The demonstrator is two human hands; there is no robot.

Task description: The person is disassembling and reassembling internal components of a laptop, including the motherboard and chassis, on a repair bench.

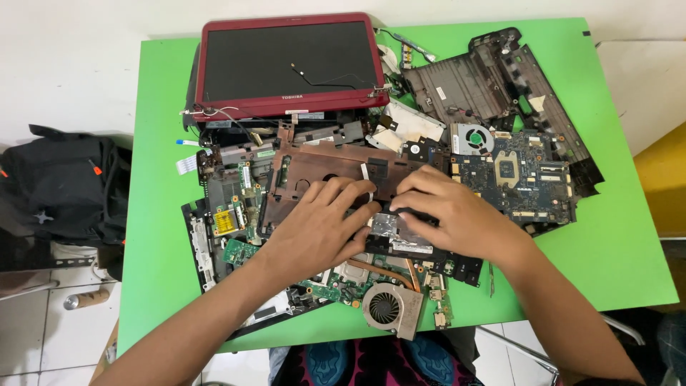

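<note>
Two bare hands pressed flat on a stripped laptop shell amid loose parts on a green worktop [629,236].

Both forearms reaching in from the near edge, converging at the middle of the pile, palms down. Left hand [314,229] with fingers slightly spread, tips resting on the brown inner laptop shell [321,166]; right hand [450,211] with fingers held close together, tips touching a small silver metal plate [384,224] just beside the left hand's fingertips. Nothing pinched or lifted by either hand. Counted around them: one red-framed laptop screen [289,61] at the far edge, one black bottom case [471,82] at far right, two cooling fans, one [389,309] near the front edge and one [471,139] beside a blue circuit board [525,182], and one black bag [61,179] on the floor to the left.
</note>
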